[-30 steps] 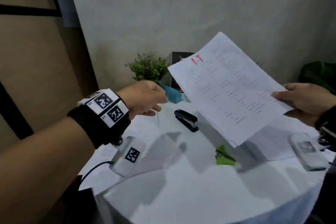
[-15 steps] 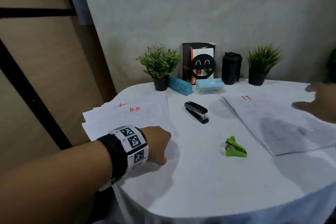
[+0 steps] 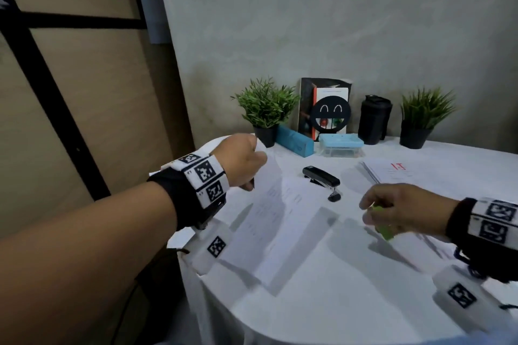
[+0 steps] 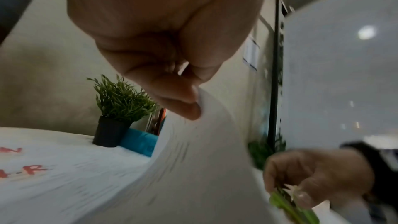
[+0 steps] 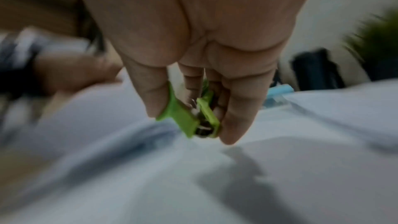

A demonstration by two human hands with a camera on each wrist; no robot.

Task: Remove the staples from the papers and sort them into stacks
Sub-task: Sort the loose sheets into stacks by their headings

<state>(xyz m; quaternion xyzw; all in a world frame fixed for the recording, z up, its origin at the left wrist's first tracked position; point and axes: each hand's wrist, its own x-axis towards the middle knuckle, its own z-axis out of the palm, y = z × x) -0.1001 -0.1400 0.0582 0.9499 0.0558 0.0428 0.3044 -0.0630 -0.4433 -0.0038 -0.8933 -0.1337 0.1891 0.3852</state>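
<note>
My left hand [image 3: 246, 165] pinches the top corner of a stapled set of papers [image 3: 274, 221] and lifts it off the left side of the white table [image 3: 322, 302]; thumb and finger clamp the corner of the papers [image 4: 200, 159] in the left wrist view. My right hand [image 3: 392, 210] grips the green staple remover [image 3: 384, 228] just above the table, to the right of the raised papers. Its fingers [image 5: 234, 117] squeeze the green staple remover [image 5: 189, 118]. A stack marked in red [image 3: 398, 173] lies at the right. Another sheet with red letters [image 4: 25, 169] lies under my left hand.
A black stapler [image 3: 322, 179] lies mid-table. Along the wall stand two potted plants [image 3: 266, 109] [image 3: 423, 117], a teal case [image 3: 294, 141], a clear blue-lidded box [image 3: 340, 144], a book with a smiley holder [image 3: 328, 109] and a black tumbler [image 3: 374, 119].
The right hand laid the red-marked stack on the right of the table and picked up the green staple remover. The left hand dropped to the left pile and lifted a set by its corner.
</note>
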